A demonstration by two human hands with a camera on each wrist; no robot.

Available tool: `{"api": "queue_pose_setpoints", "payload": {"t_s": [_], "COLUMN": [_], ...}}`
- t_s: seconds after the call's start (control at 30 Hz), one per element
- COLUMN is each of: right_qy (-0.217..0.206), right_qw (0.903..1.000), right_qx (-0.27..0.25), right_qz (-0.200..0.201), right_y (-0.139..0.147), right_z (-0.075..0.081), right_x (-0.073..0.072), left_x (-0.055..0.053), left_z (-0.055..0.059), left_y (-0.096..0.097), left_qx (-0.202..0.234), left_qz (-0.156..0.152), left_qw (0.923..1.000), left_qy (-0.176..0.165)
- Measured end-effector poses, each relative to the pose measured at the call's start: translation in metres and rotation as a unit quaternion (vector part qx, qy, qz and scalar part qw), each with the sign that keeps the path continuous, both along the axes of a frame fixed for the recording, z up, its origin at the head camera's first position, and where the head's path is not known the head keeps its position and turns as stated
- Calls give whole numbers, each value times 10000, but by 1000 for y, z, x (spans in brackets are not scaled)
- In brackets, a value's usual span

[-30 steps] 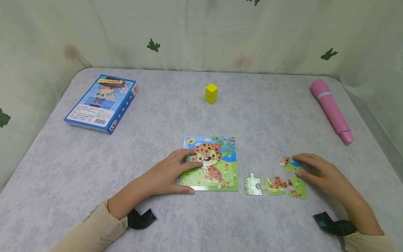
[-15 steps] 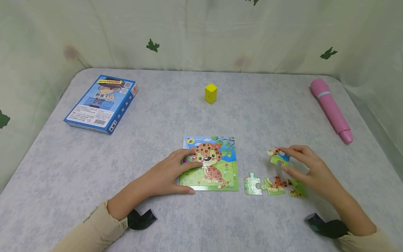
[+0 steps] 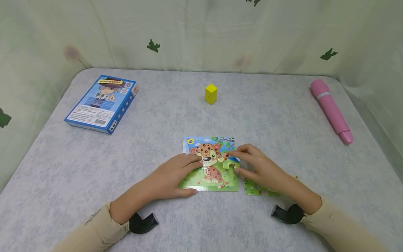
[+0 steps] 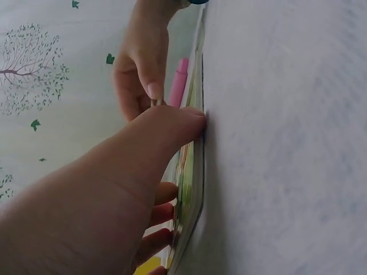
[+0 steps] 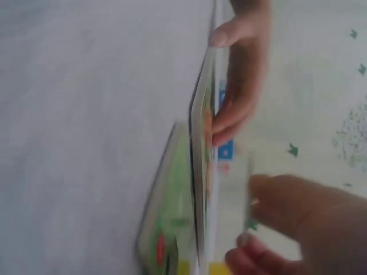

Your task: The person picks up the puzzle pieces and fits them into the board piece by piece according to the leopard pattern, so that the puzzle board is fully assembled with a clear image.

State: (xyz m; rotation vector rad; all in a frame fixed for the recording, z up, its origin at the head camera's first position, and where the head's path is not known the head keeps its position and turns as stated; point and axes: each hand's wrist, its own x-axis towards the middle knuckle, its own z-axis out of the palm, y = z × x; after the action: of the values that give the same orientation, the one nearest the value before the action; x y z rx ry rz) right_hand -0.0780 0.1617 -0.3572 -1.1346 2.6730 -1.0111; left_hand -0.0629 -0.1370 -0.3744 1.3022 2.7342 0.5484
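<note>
My left hand [image 4: 109,183] rests on the board [image 4: 195,177], thumb at its edge; over the board's far side my right hand [image 4: 140,66] pinches a piece [image 4: 158,103]; beyond the board shows a pink rod [image 4: 179,84].

Blue box [image 3: 101,104], block [image 3: 211,94], perhaps pink wand [image 3: 332,111]

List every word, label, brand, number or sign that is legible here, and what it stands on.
"卧底", as far as it can be made out: title on the blue box; the characters after it are unclear.
Yellow banner, white panel and side of that box: printing too small to read.
Puzzle board, lower right corner: small code, too blurred.
Left sleeve: dark mark, possibly lettering, illegible.
</note>
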Motion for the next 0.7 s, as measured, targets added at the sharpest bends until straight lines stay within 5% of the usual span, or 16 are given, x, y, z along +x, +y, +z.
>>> {"api": "queue_pose_setpoints", "payload": {"t_s": [0.53,0.7], "right_qy": [539,206], "right_qw": [9940,9937], "right_qx": [932,1078], "right_qz": [169,212], "right_y": [-20,-19], "right_z": [-12,-10], "right_x": [-10,-10], "left_x": [-9,-10], "left_z": [6,6], "left_y": [22,24], "left_qx": [-815,-966], "left_qz": [102,181], "left_qw": [9942,9926], "left_qy": [698,716]}}
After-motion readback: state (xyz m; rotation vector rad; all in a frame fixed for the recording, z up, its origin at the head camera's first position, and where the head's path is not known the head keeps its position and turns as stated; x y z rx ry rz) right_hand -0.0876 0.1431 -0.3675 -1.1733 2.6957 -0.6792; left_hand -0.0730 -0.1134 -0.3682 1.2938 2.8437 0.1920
